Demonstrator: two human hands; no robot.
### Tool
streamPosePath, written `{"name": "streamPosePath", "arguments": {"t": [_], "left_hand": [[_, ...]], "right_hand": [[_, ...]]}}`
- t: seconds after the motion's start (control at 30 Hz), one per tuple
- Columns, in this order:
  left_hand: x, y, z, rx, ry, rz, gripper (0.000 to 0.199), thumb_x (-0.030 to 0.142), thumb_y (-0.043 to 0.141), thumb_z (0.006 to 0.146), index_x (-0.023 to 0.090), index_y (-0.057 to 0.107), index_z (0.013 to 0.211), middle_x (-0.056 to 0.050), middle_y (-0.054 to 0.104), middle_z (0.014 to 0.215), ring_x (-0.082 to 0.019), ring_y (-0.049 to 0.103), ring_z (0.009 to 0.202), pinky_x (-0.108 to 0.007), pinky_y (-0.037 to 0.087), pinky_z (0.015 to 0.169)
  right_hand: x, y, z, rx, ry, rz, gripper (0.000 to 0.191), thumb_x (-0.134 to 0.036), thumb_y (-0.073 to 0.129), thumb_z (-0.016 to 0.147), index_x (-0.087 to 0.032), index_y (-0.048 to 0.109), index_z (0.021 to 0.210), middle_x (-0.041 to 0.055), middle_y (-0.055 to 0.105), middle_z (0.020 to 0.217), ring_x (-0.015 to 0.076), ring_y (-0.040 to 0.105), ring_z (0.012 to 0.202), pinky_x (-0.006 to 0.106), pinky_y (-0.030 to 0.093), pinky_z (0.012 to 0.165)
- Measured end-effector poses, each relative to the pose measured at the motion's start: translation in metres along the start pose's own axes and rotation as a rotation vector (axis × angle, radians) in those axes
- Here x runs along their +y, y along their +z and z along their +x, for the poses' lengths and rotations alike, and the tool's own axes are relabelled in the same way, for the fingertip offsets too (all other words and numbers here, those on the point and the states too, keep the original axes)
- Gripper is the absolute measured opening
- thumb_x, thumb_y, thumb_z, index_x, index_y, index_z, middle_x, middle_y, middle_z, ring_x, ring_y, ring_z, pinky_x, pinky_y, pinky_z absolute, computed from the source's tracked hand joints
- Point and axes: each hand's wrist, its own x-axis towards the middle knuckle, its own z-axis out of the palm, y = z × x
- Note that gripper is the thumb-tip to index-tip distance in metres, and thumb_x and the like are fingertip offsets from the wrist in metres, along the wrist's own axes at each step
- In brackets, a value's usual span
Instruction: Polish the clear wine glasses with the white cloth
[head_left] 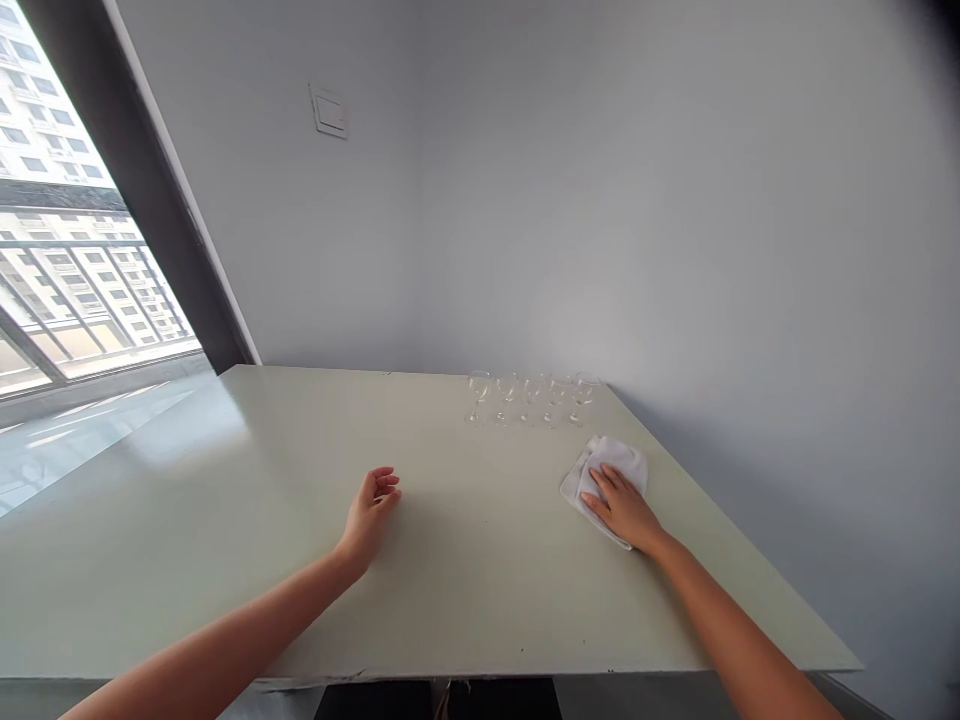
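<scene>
My right hand [619,505] is palm down on a folded white cloth [632,462], its fingers over the cloth and pressing it against the tabletop near the right edge. The cloth's far edge and left corner stick out from under the hand; the part below the palm is hidden. To the left, my left hand [373,508] hovers at or just above the table with its fingers loosely bent and nothing in them. Beyond the cloth, several clear stemmed wine glasses [480,388] stand upright in a row, apart from both hands.
The pale table [247,520] reaches back to a plain grey wall [660,200]. A white light switch [328,112] is on the wall at left. At far left is a large window [90,270] with railings and buildings outside. The table's front edge [450,674] lies close to me.
</scene>
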Motion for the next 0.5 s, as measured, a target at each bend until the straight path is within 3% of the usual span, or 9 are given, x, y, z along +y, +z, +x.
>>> {"name": "streamPosePath", "arguments": {"t": [0.2, 0.3, 0.4, 0.5], "left_hand": [[0.014, 0.037, 0.046, -0.003, 0.056, 0.028, 0.032, 0.026, 0.051, 0.071, 0.026, 0.050, 0.103, -0.005, 0.050, 0.119, -0.016, 0.052, 0.092, -0.027, 0.042, 0.070], [0.026, 0.062, 0.073, -0.022, 0.081, 0.085, 0.038, 0.026, 0.053, 0.071, 0.027, 0.047, 0.108, -0.006, 0.047, 0.124, -0.017, 0.051, 0.093, -0.026, 0.041, 0.067], [0.040, 0.089, 0.098, -0.026, 0.081, 0.135, 0.050, 0.024, 0.056, 0.069, 0.026, 0.041, 0.117, -0.006, 0.048, 0.124, -0.015, 0.052, 0.087, -0.027, 0.040, 0.069], [0.047, 0.114, 0.117, -0.056, 0.059, 0.138, 0.063, 0.022, 0.059, 0.068, 0.026, 0.033, 0.125, -0.008, 0.050, 0.123, -0.014, 0.054, 0.078, -0.026, 0.040, 0.066]], "right_hand": [[-0.086, -0.016, -0.009, -0.124, -0.336, 0.138, 0.072, -0.063, 0.029, 0.080, -0.015, 0.034, 0.133, 0.0107, 0.021, 0.144, 0.0254, 0.014, 0.132, 0.039, 0.017, 0.106], [-0.136, -0.026, -0.009, -0.134, -0.542, 0.236, 0.067, -0.063, 0.035, 0.078, -0.018, 0.042, 0.127, 0.0107, 0.029, 0.139, 0.0261, 0.021, 0.129, 0.040, 0.020, 0.104], [-0.185, -0.029, -0.007, -0.077, -0.713, 0.339, 0.048, -0.059, 0.041, 0.079, -0.021, 0.055, 0.105, 0.0084, 0.049, 0.117, 0.0228, 0.042, 0.111, 0.038, 0.032, 0.095], [-0.223, -0.024, -0.006, -0.006, -0.735, 0.382, 0.030, -0.049, 0.047, 0.081, -0.020, 0.057, 0.080, 0.0040, 0.054, 0.088, 0.0190, 0.048, 0.088, 0.035, 0.038, 0.081]]}}
